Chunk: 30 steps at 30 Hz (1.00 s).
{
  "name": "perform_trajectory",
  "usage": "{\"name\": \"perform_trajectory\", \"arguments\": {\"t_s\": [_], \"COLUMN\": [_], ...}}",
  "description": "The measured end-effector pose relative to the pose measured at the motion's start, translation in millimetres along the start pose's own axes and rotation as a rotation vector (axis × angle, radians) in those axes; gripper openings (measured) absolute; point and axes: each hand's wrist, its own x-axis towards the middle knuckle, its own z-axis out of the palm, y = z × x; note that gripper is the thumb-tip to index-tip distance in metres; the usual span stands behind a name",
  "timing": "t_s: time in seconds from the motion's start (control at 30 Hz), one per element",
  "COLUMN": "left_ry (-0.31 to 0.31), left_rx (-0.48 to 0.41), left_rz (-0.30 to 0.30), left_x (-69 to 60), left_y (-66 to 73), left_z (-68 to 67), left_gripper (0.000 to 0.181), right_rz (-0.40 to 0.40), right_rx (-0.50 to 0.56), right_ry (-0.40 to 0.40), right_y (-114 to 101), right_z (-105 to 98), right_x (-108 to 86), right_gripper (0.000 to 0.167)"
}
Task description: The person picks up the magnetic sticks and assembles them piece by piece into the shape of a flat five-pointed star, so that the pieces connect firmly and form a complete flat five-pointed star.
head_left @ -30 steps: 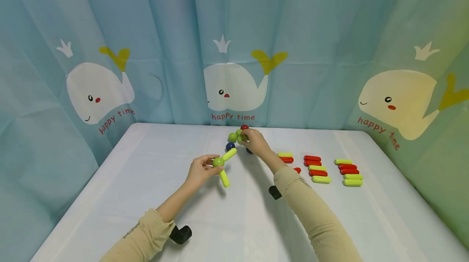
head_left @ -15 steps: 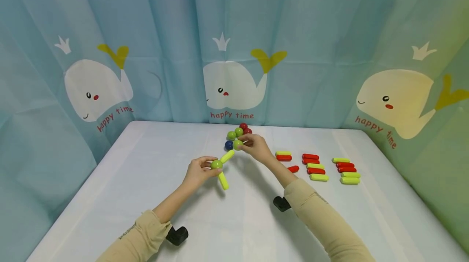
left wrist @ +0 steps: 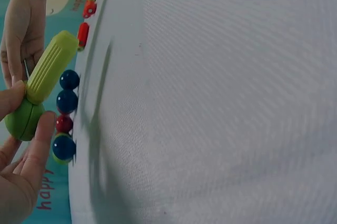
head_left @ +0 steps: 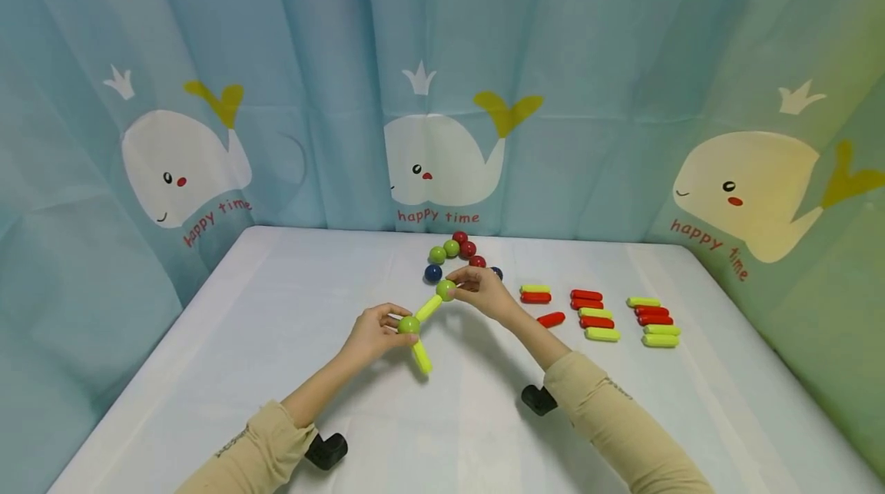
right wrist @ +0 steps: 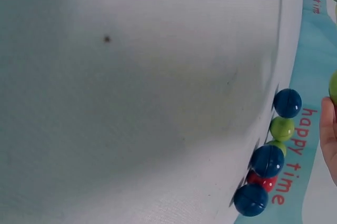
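Note:
My left hand (head_left: 376, 334) pinches a green toy ball (head_left: 409, 325) between thumb and fingers, above the white table. Two yellow-green rods stick out of this ball. The lower rod (head_left: 422, 358) points down toward me, while the upper rod (head_left: 429, 308) slants away to the right. At that rod's far end is a second green ball (head_left: 445, 290), pinched by my right hand (head_left: 482, 294). The ball and rod meet; how deep the rod sits cannot be seen. The left wrist view shows a ribbed yellow-green rod (left wrist: 52, 66) standing out of the held ball (left wrist: 23, 120).
Beyond my hands lie loose balls, among them a blue ball (head_left: 432, 273), a green ball (head_left: 437, 254) and a red ball (head_left: 468, 249). Red and yellow-green rods (head_left: 598, 323) lie in groups at the right, with a lone red rod (head_left: 551, 319) near my right forearm. A curtain (head_left: 332, 133) hangs behind the table.
My right hand has taken a green ball from the group at the back and brought it toward me, onto the upper rod's end. My left hand has moved slightly toward me.

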Motion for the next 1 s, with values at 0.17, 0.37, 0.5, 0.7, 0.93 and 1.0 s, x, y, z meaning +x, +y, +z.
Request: {"name": "perform_trajectory", "arguments": {"t_s": [0.17,0.37,0.5,0.7,0.93,1.0], "left_ry": [-0.082,-0.158,-0.121,-0.086,-0.059,-0.060], "left_rx": [0.014,0.111,0.239,0.434,0.535,0.541], "left_rz": [0.019,0.079,0.129,0.171,0.173,0.178], "left_x": [-2.4,-10.4,-13.6,-22.3,-26.2,-27.1], "left_y": [-4.0,-6.1,-6.5,-7.0,-6.4,-5.6], "left_z": [-2.7,-7.6,-7.0,-7.4,-9.1,-9.3], "left_gripper": [0.039,0.033,0.028,0.026,0.023,0.022], "right_rz": [-0.019,-0.070,-0.099,-0.109,-0.089,-0.085], "right_rx": [-0.019,-0.077,-0.124,-0.179,-0.252,-0.276], "right_ry": [-0.049,-0.136,-0.186,-0.251,-0.281,-0.285], "right_y": [1.3,3.3,5.3,6.5,5.7,5.5], "right_z": [3.5,11.7,15.5,24.6,31.3,32.2], "right_x": [1.5,6.2,10.7,14.7,16.4,16.5], "right_gripper": [0.027,0.025,0.024,0.023,0.022,0.021]}}
